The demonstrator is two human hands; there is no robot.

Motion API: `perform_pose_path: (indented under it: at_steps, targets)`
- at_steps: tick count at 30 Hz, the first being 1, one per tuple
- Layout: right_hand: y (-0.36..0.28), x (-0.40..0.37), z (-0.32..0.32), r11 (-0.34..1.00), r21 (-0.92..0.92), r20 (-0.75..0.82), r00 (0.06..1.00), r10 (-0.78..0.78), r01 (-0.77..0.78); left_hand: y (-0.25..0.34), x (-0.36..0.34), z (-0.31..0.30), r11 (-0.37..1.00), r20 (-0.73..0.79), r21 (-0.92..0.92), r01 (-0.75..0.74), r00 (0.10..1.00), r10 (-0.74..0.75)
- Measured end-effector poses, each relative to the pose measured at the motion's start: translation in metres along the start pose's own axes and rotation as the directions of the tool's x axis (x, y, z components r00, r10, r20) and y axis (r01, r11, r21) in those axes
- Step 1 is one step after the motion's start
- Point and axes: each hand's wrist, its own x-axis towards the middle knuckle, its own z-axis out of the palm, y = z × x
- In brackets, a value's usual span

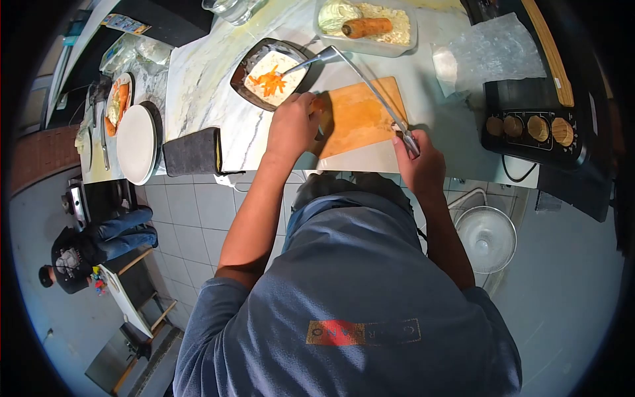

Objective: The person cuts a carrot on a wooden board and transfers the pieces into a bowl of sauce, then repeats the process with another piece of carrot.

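My left hand (292,130) is closed over the left edge of the orange cutting board (357,119). A piece of carrot (318,104) shows at its fingertips; the rest is hidden by the fingers. In my right hand (421,162), at the board's right front corner, is a long thin metal tool seen edge-on, most likely a knife (370,92). It slants over the board toward the back left. Behind my left hand stands a dark square bowl (239,83) with a white creamy mix and orange carrot strips (269,83). A spoon (311,61) leans in it.
A clear tub (370,48) with shredded food and a whole carrot (367,27) stands behind the board. Right are a plastic bag (493,53) and a black appliance (536,132). Left lie a black case (192,151) and pale plates (135,144). Another person (86,251) stands far left.
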Motion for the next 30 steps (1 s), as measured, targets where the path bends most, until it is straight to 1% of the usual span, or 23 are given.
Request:
perform_pose_path:
  at_steps: [2,6,8,9,11,15,16,17,18,19,20,21,23,24,25,27,28,29,30]
  targets:
    - [0.006,0.000,-0.003,0.999,-0.028,0.043,0.999,0.034,-0.033,0.000,-0.001,0.012,0.995,-0.031,0.076,0.066,0.997,-0.064]
    - [0.020,-0.001,-0.009,0.999,-0.006,0.083,0.996,0.037,-0.036,0.000,-0.004,0.037,0.985,-0.052,0.128,0.115,0.993,-0.109]
    - [0.028,-0.001,-0.013,0.999,0.035,0.082,0.997,-0.012,0.009,0.002,-0.005,0.043,0.985,-0.169,0.105,0.138,0.978,-0.119]
    - [0.031,-0.001,-0.015,0.999,0.036,0.084,0.996,-0.011,0.008,0.005,-0.004,0.044,0.984,-0.167,0.106,0.140,0.978,-0.121]
    - [0.037,0.000,-0.020,0.998,0.050,0.094,0.995,-0.032,0.028,0.009,-0.002,0.041,0.979,-0.172,0.023,0.203,0.965,-0.196]
    - [0.049,0.000,-0.025,0.996,0.073,0.084,0.994,-0.063,0.057,0.011,0.000,0.038,0.974,-0.187,-0.063,0.217,0.956,-0.225]
    - [0.052,0.000,-0.024,0.994,0.088,0.066,0.995,-0.074,0.068,0.012,0.001,0.038,0.986,-0.266,-0.052,0.158,0.949,-0.166]
    - [0.053,-0.001,-0.024,0.992,0.103,0.048,0.995,-0.084,0.079,0.015,0.001,0.039,0.986,-0.266,-0.052,0.158,0.949,-0.167]
    - [0.054,-0.001,-0.024,0.992,0.103,0.049,0.995,-0.084,0.078,0.022,0.001,0.038,0.932,-0.173,-0.233,0.277,0.931,-0.321]
    - [0.054,-0.001,-0.025,0.994,0.100,0.081,0.995,-0.054,0.046,0.025,0.001,0.037,0.830,-0.052,-0.393,0.397,0.891,-0.450]
    - [0.053,-0.002,-0.025,0.995,0.097,0.113,0.993,-0.024,0.013,0.012,-0.001,0.052,0.806,-0.055,-0.489,0.333,0.911,-0.409]
    - [0.052,-0.002,-0.025,0.995,0.097,0.116,0.993,-0.022,0.011,0.016,-0.002,0.054,0.805,-0.053,-0.488,0.336,0.910,-0.412]
    - [0.048,-0.001,-0.024,0.994,0.064,0.234,0.970,0.072,-0.089,0.028,-0.001,0.061,0.808,0.028,-0.432,0.401,0.901,-0.432]
    - [0.046,-0.002,-0.023,0.994,0.065,0.232,0.970,0.075,-0.093,0.034,0.001,0.062,0.781,0.072,-0.426,0.456,0.878,-0.473]
    - [0.044,-0.002,-0.021,0.991,0.082,0.256,0.963,0.086,-0.110,0.040,0.004,0.063,0.783,0.074,-0.426,0.453,0.880,-0.468]
    - [0.041,-0.003,-0.016,0.986,0.096,0.280,0.955,0.103,-0.134,0.052,0.006,0.062,0.770,0.157,-0.358,0.528,0.847,-0.508]
    - [0.041,-0.004,-0.011,0.986,0.100,0.292,0.951,0.100,-0.135,0.048,0.005,0.069,0.782,0.118,-0.382,0.493,0.865,-0.488]
    - [0.041,-0.004,-0.006,0.985,0.106,0.304,0.948,0.097,-0.135,0.049,0.006,0.072,0.781,0.123,-0.382,0.494,0.865,-0.486]
    - [0.039,-0.004,-0.003,0.985,0.112,0.319,0.943,0.090,-0.132,0.052,0.007,0.071,0.814,0.100,-0.320,0.485,0.872,-0.480]
